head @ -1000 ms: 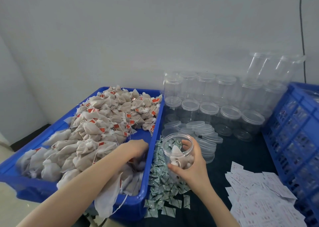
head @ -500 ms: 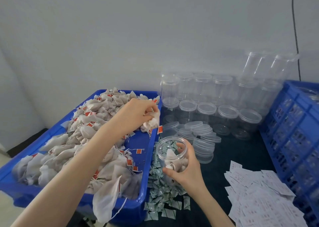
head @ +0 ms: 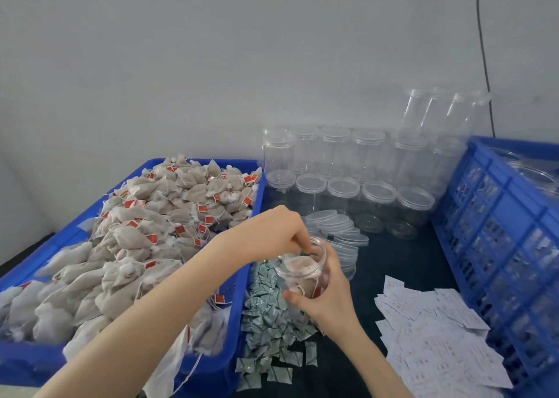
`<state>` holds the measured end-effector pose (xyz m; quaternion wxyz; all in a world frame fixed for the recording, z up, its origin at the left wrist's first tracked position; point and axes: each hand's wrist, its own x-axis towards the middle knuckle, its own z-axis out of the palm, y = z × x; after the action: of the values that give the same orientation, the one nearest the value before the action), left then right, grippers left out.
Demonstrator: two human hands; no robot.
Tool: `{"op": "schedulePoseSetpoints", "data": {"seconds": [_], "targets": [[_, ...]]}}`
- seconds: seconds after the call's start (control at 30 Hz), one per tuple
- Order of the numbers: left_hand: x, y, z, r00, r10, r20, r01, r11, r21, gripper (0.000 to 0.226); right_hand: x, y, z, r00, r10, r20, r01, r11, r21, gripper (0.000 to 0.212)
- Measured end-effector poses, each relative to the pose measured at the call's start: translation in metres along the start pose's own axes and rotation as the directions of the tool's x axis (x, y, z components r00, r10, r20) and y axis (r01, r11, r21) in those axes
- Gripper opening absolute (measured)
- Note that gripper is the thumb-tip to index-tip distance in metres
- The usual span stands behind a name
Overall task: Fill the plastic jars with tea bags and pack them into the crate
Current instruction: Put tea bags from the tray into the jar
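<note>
My right hand (head: 328,302) grips a clear plastic jar (head: 317,257) from its right side and holds it tilted above the table. My left hand (head: 272,234) hovers over the jar's mouth, its curled fingertips pinching a tea bag (head: 298,266) that sits in the opening. More tea bags lie lower inside the jar. A big heap of tea bags (head: 151,231) with red tags fills the blue tray (head: 211,367) on the left. The blue crate (head: 499,231) stands at the right edge, with clear jars just visible inside it.
Rows of empty lidded jars (head: 378,198) stand at the back against the wall, with a stack of loose lids (head: 332,222) in front of them. Small green sachets (head: 269,322) lie beside the tray. White paper slips (head: 429,337) are spread next to the crate.
My left hand picked tea bags from the tray, lifted them and carried them right to the jar's mouth. My right hand kept holding the jar in about the same place.
</note>
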<state>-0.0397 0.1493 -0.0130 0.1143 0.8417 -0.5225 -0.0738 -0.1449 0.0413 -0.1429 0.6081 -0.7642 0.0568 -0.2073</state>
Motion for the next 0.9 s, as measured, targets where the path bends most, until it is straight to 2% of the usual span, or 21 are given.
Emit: {"op": "schedulePoseSetpoints", "data": {"seconds": [0.17,0.27,0.33,0.43,0.47,0.57,0.63,0.73,0.8,0.9], "targets": [[0.019,0.015,0.018,0.975,0.061,0.215,-0.089,0.989,0.121,0.022,0.0,0.0,-0.007,0.999,-0.025,-0.047,0.024,1.0,-0.012,0.099],[0.029,0.016,0.017,0.963,0.087,0.257,-0.102,0.994,0.044,0.023,-0.001,0.001,-0.015,0.998,-0.019,-0.059,0.018,1.0,-0.023,0.1],[0.032,0.017,0.016,0.977,0.105,0.184,-0.096,0.994,-0.056,0.023,-0.002,0.003,-0.024,0.996,-0.019,-0.093,0.015,0.999,-0.036,0.1],[0.04,0.015,0.018,0.997,0.053,-0.063,-0.062,0.986,-0.151,0.018,-0.002,0.006,-0.038,0.987,-0.021,-0.16,0.014,0.999,-0.049,0.096],[0.043,0.012,0.019,0.995,0.016,-0.102,-0.033,0.986,-0.163,0.018,-0.003,0.009,-0.042,0.983,-0.023,-0.18,0.014,0.999,-0.051,0.094],[0.054,0.006,0.026,0.991,-0.102,-0.089,0.09,0.987,-0.133,0.021,-0.005,0.018,-0.053,0.976,-0.018,-0.217,0.005,0.998,-0.062,0.092],[0.061,0.001,0.038,0.989,-0.148,-0.007,0.148,0.989,-0.018,0.021,-0.007,0.026,-0.058,0.972,-0.006,-0.236,-0.007,0.998,-0.056,0.094],[0.066,-0.002,0.069,0.944,-0.154,0.291,0.111,0.981,0.16,0.018,-0.01,0.035,-0.063,0.965,0.0,-0.263,-0.011,0.999,-0.043,0.094],[0.068,0.001,0.092,0.883,-0.119,0.455,0.04,0.983,0.181,0.026,-0.012,0.038,-0.065,0.961,-0.002,-0.276,-0.008,0.999,-0.035,0.095],[0.067,0.008,0.124,0.823,-0.039,0.567,-0.029,0.993,0.111,0.036,-0.014,0.041,-0.067,0.954,-0.004,-0.301,-0.011,0.999,-0.047,0.094]]}}
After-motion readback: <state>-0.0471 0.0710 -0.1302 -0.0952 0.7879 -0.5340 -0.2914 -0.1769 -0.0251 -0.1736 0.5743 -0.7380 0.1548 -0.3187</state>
